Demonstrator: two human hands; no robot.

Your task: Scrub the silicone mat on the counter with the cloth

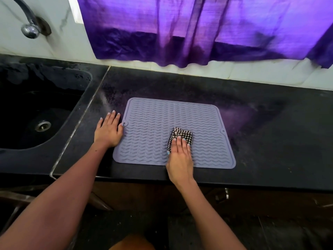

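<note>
A grey silicone mat (153, 120) with wavy ridges lies flat on the black counter (270, 134). A folded black-and-white checked cloth (181, 133) sits on the mat, right of its middle. My right hand (180, 157) presses flat on the near part of the cloth, fingers straight, thumb at the cloth's left edge. My left hand (109, 129) rests flat on the counter at the mat's left edge, its thumb touching the mat's rim.
A black sink (27, 109) with a metal drain (42, 125) lies to the left, a tap (29, 24) above it. A purple curtain (198, 29) hangs over the tiled back wall. The counter's front edge runs just below the mat.
</note>
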